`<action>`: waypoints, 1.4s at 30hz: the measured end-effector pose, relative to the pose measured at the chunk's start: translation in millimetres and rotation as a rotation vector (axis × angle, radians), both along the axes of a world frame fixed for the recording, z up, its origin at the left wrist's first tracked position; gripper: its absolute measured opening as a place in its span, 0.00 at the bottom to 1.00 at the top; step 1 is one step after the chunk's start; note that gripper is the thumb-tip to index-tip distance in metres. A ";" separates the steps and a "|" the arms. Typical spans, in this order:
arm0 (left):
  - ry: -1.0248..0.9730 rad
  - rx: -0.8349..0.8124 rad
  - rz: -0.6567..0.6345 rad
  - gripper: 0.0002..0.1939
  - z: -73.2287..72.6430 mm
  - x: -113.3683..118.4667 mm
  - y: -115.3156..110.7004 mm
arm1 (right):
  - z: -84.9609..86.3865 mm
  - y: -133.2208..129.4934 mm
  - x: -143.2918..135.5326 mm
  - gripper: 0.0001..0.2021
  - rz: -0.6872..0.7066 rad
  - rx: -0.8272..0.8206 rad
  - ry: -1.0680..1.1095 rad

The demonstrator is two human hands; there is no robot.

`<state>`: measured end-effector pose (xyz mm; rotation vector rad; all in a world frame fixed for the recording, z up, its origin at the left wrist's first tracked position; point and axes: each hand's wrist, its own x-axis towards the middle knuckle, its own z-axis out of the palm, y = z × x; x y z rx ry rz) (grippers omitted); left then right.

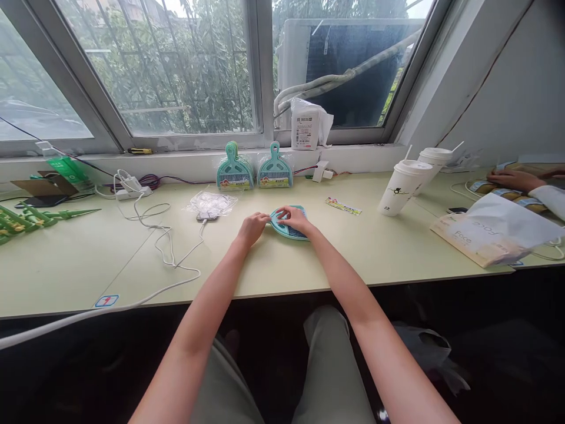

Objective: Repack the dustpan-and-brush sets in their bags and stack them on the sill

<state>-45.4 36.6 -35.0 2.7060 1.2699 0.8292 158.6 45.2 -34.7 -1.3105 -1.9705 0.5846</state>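
Note:
A teal dustpan set with dark bristles lies flat on the pale table, its handle end toward the left. My left hand is closed round the tip of that handle. On top of the set rests my right hand, its thumb and fingers curved near the base of the handle; whether they pinch anything there is too small to tell. A printed label strip lies flat to the right. Packed teal dustpan sets lean against the wall at the back, with another packed set beside them.
Clear plastic wrap, a phone and white cables lie to the left. White cups and a paper packet stand or lie right. Another person's hand is at the far right. The table's front edge is near.

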 end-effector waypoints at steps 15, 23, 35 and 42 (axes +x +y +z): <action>0.211 0.006 0.044 0.14 2.5 11.7 -11.9 | 10.3 -9.6 -2.7 0.20 -0.031 -0.030 -0.145; -0.667 -0.040 0.281 0.26 23.2 18.5 -22.2 | 29.0 -22.6 -13.0 0.17 -0.313 0.003 0.017; -1.046 -0.951 0.017 0.17 11.2 5.3 -2.7 | 6.3 0.6 61.4 0.21 -1.003 0.086 -0.004; -1.168 -0.879 0.126 0.19 16.6 -10.2 4.6 | -4.6 5.6 56.4 0.17 -0.609 -0.114 -0.252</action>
